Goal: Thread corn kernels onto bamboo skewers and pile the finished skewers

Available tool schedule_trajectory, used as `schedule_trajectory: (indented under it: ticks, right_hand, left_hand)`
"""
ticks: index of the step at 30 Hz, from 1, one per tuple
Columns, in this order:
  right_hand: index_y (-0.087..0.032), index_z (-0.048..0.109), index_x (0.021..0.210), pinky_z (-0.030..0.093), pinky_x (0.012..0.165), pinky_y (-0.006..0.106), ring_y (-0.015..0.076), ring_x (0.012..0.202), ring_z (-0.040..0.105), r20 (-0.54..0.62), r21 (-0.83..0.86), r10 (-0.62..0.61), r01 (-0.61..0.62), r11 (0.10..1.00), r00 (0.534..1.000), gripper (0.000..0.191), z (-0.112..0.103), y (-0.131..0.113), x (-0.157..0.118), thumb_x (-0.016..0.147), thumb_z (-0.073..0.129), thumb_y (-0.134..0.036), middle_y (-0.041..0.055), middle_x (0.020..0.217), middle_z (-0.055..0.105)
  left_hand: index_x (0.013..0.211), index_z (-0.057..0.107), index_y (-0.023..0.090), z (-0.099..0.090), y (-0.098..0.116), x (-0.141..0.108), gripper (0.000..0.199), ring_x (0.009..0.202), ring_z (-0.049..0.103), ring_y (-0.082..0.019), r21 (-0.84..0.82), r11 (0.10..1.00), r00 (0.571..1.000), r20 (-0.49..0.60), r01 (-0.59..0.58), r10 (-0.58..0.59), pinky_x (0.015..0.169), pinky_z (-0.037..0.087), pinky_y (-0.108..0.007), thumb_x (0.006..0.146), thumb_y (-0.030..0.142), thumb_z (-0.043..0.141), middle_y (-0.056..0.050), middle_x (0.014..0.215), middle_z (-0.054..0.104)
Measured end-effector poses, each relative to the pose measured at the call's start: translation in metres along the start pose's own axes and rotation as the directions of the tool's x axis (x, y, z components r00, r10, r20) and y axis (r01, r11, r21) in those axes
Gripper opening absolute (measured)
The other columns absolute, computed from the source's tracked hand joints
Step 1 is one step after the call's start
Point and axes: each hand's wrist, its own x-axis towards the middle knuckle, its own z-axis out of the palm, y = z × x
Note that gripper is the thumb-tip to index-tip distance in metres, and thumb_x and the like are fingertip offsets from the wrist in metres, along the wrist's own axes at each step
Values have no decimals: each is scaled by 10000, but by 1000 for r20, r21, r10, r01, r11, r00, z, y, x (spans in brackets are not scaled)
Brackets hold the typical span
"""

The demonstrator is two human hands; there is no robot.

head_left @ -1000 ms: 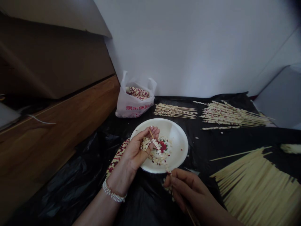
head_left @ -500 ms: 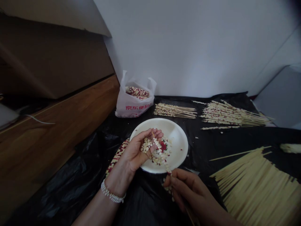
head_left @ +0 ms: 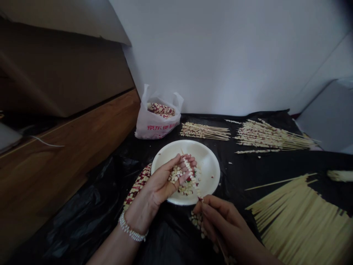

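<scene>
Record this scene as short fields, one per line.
Left hand: open, cupping loose kernels over white bowl
Right hand: gripping kernel-threaded skewer
Left of bowl: speckled corn cob
Behind bowl: plastic bag with cobs; small threaded bunch
Far right: larger threaded bunch
Near right: bare sticks
Surface: black plastic sheet

Ahead of the right hand [head_left: 222, 217], a strip of black sheet [head_left: 234, 176] gives passage between the bowl [head_left: 206, 156] and the loose sticks [head_left: 300, 217]. A skewer [head_left: 189, 171] bars the gap to the left hand [head_left: 161, 182]. Beyond that hand stands the bag [head_left: 157, 130]; a cob [head_left: 139, 184] flanks its outer side.
</scene>
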Motion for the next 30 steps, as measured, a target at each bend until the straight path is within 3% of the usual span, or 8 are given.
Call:
schedule_trajectory:
  ticks: [5, 7, 12, 18, 22, 26, 30]
  right_hand:
    - [-184, 643, 826, 141, 388, 220, 65, 370, 269, -7, 48, 30, -29, 998, 1000, 323, -2, 1, 2, 866, 578, -498, -83, 428, 431]
    - [-183, 644, 818, 133, 385, 218, 61, 367, 266, -1, 55, 42, -42, 998, 999, 318, -1, 2, 2, 864, 586, -492, -85, 418, 427]
    - [-185, 647, 809, 148, 390, 208, 55, 368, 270, -4, 87, 59, -58, 995, 998, 307, 1, 2, 1, 861, 597, -484, -88, 411, 429]
    - [-185, 645, 803, 139, 370, 204, 53, 355, 285, -2, 74, 66, -66, 995, 998, 332, -1, 2, 3, 841, 607, -513, -83, 413, 444]
    - [-186, 643, 803, 139, 365, 201, 53, 353, 288, -9, 75, 68, -67, 995, 998, 322, -1, 4, 3, 851, 602, -501, -86, 408, 441]
    - [-178, 647, 797, 154, 386, 200, 50, 366, 291, -2, 50, 53, -53, 997, 999, 322, -1, 2, 2, 848, 608, -493, -82, 412, 450]
    - [-185, 649, 805, 155, 389, 206, 53, 366, 285, 17, 54, 33, -34, 998, 999, 320, -1, 1, 2, 855, 597, -497, -86, 407, 442]
  left_hand:
    - [1305, 473, 16, -9, 10, 9, 425, 888, 701, -191, -118, 993, 989, -151, -28, 10, 781, 584, -261, 881, 19, 436, -152, 975, 719]
    - [1347, 421, 5, -13, 11, 12, 447, 900, 700, -207, -164, 986, 984, -174, -7, -22, 770, 591, -277, 903, 54, 407, -186, 1016, 704]
    - [1361, 386, -1, -15, 13, 11, 473, 994, 674, -271, -241, 970, 985, -163, 24, -64, 764, 601, -347, 958, 243, 346, -255, 1143, 634]
    - [1390, 369, 80, -16, 17, 7, 472, 1065, 637, -285, -292, 957, 981, -186, 5, -61, 755, 603, -376, 948, 244, 378, -227, 1188, 606]
    - [1367, 390, 21, -18, 17, 10, 476, 1003, 658, -294, -319, 947, 986, -147, 27, -78, 734, 602, -398, 954, 256, 356, -245, 1115, 622]
    - [1350, 406, -17, -15, 17, 10, 446, 921, 689, -257, -282, 959, 988, -138, 30, -72, 749, 593, -354, 939, 144, 340, -228, 1045, 663]
    - [1338, 454, 30, -14, 12, 11, 473, 880, 698, -194, -165, 986, 995, -86, 30, -44, 754, 579, -273, 875, -1, 361, -179, 1038, 703]
